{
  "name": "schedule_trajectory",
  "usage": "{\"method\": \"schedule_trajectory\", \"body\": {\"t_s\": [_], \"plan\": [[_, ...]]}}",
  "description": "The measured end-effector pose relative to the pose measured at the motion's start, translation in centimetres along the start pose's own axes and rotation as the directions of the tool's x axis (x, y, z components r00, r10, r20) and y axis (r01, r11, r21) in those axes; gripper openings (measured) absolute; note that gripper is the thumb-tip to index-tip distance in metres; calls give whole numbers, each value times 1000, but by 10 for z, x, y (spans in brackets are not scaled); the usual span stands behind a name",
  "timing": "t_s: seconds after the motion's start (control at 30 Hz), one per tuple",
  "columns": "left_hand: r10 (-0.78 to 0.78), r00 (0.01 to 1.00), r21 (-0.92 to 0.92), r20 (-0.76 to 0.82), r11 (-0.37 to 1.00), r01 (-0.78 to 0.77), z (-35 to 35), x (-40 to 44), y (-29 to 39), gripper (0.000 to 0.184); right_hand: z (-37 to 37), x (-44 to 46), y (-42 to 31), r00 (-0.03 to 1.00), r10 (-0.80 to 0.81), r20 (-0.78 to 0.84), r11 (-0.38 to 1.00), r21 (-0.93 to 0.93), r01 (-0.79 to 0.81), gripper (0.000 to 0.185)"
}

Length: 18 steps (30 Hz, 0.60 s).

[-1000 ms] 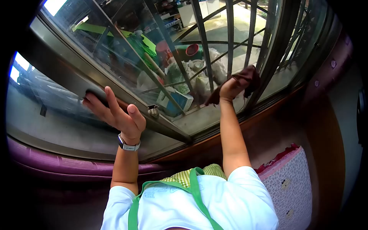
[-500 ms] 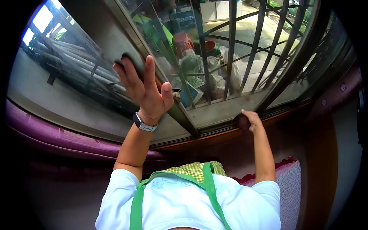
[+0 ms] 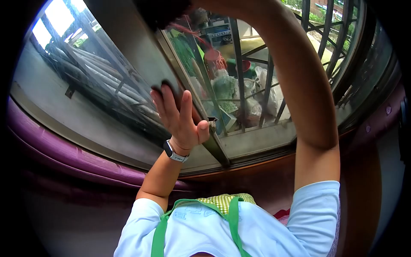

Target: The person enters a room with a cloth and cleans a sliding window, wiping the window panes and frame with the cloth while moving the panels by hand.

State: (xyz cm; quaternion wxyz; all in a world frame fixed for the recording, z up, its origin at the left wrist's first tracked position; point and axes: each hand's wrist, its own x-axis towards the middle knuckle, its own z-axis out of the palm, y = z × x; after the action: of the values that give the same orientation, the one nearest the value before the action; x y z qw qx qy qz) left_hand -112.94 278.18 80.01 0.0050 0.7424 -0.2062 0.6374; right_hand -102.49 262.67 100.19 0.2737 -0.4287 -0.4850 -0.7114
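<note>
My left hand (image 3: 182,122), with a watch (image 3: 173,150) at the wrist, lies with fingers stretched out against the metal frame (image 3: 182,79) of the sliding window. A small latch (image 3: 212,120) sits on the frame beside its thumb. My right arm reaches up across the glass pane (image 3: 227,85). At the top edge of the view, my right hand is in shadow and mostly cut off. A dark, bunched cloth (image 3: 160,13) is in it, near the upper part of the frame. The cloth's details are too dark to make out.
Behind the glass stand metal bars (image 3: 239,73), a red bucket (image 3: 215,60) and several plastic bags (image 3: 263,85). Long pipes (image 3: 100,75) lie behind the left pane. Purple padded trim (image 3: 77,152) runs below the window on the left.
My right hand has swung from the lower window track up to the top left with the dark cloth. My left hand stays on the frame; the view has shifted slightly.
</note>
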Motion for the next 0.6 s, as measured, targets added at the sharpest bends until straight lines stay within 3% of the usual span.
{"method": "schedule_trajectory", "body": {"t_s": [0.13, 0.27, 0.37, 0.43, 0.47, 0.53, 0.57, 0.6], "plan": [[20, 999, -40, -35, 999, -21, 0, -1, -3, 67, 19, 2, -17, 985, 152, 83, 988, -8, -152, 49], [36, 986, -137, -162, 989, -59, 6, -2, -4, 64, -7, -60, -67, 928, 289, 237, 944, 94, -318, 49], [68, 982, -122, -178, 988, -91, 6, -4, -4, 62, -41, -112, -107, 881, 238, 408, 930, 167, -328, 39], [70, 981, -130, -183, 987, -95, 7, -3, -3, 60, -44, -153, -123, 758, 413, 505, 582, 494, -646, 33], [68, 983, -124, -171, 988, -90, 6, -3, -3, 60, -51, -165, -130, 760, 416, 499, 581, 497, -645, 33], [71, 984, -122, -162, 988, -91, 4, -2, -3, 60, -62, -171, -139, 397, 474, 786, 90, 405, -910, 34], [75, 983, -120, -167, 988, -96, 4, -2, -2, 60, -63, -171, -138, 402, 474, 783, 95, 409, -908, 34], [65, 987, -122, -149, 989, -83, 3, -4, -2, 60, -61, -163, -134, 462, 480, 745, 238, 397, -887, 33]]}}
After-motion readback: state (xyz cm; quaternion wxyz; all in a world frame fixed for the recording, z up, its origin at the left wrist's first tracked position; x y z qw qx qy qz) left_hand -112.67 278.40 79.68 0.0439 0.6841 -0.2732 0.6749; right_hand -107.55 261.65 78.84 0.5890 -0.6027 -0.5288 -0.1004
